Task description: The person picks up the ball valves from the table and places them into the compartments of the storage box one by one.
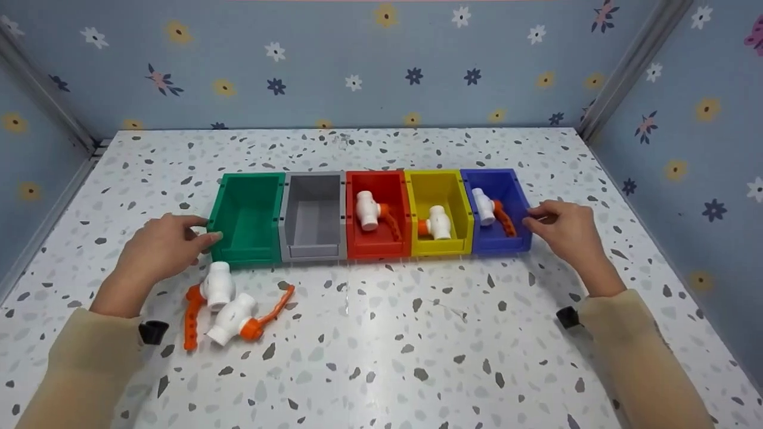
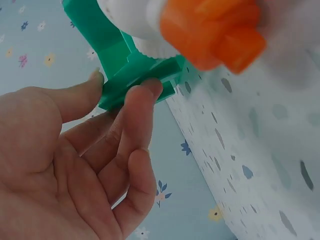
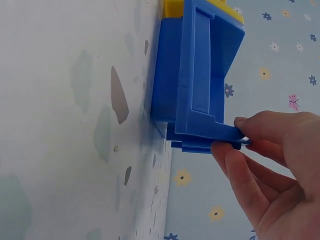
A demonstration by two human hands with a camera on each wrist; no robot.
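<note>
Five joined bins form a row across the table. My left hand (image 1: 164, 247) pinches the outer side rim of the green bin (image 1: 247, 217) at the left end, thumb on the inside. At the other end, my right hand (image 1: 566, 229) pinches the side rim of the blue bin (image 1: 512, 199). Between them come a grey bin (image 1: 316, 220), a red bin (image 1: 378, 241) and a yellow bin (image 1: 438, 245). White valves with orange handles lie inside: one valve (image 1: 367, 211) in the red, another valve (image 1: 440, 222) in the yellow, a third valve (image 1: 483, 207) in the blue.
Two more valves lie on the speckled table (image 1: 381, 357) below my left hand: one valve (image 1: 218, 285) close under the green bin and another valve (image 1: 233, 319) touching it in this view. A flowered wall (image 1: 334, 59) closes the back, with side walls left and right.
</note>
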